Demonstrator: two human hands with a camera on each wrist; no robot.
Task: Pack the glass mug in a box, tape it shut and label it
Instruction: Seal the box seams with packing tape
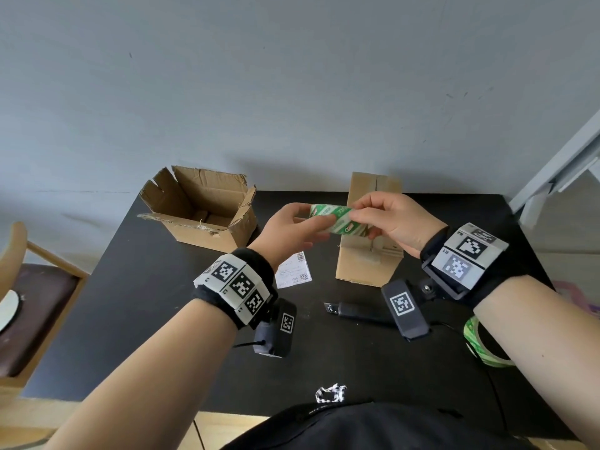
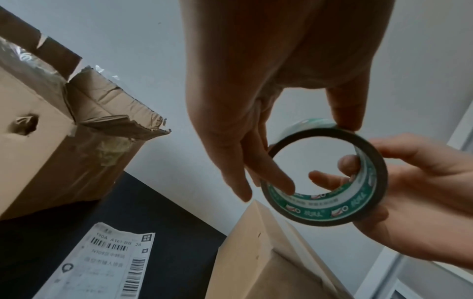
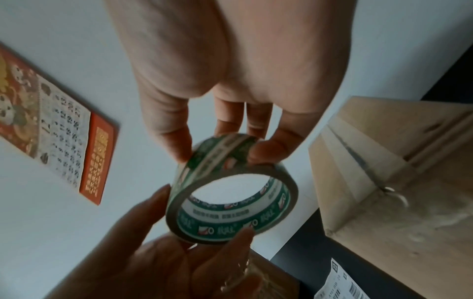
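Both hands hold a roll of green-and-white printed tape (image 1: 336,219) in the air above the black table (image 1: 162,303). My left hand (image 1: 316,230) grips the roll's left side between thumb and fingers. My right hand (image 1: 362,224) grips its right side, and in the left wrist view two of its fingers (image 2: 330,180) reach through the roll (image 2: 358,194). Just behind the roll stands a small closed cardboard box (image 1: 363,267) on end. A white shipping label (image 1: 293,271) lies flat on the table near it. No glass mug shows in any view.
An open, torn cardboard box (image 1: 201,209) sits at the table's back left. A black box cutter (image 1: 357,311) lies in front of the small box. A second tape roll (image 1: 483,345) lies under my right forearm. A wooden chair (image 1: 32,303) stands to the left.
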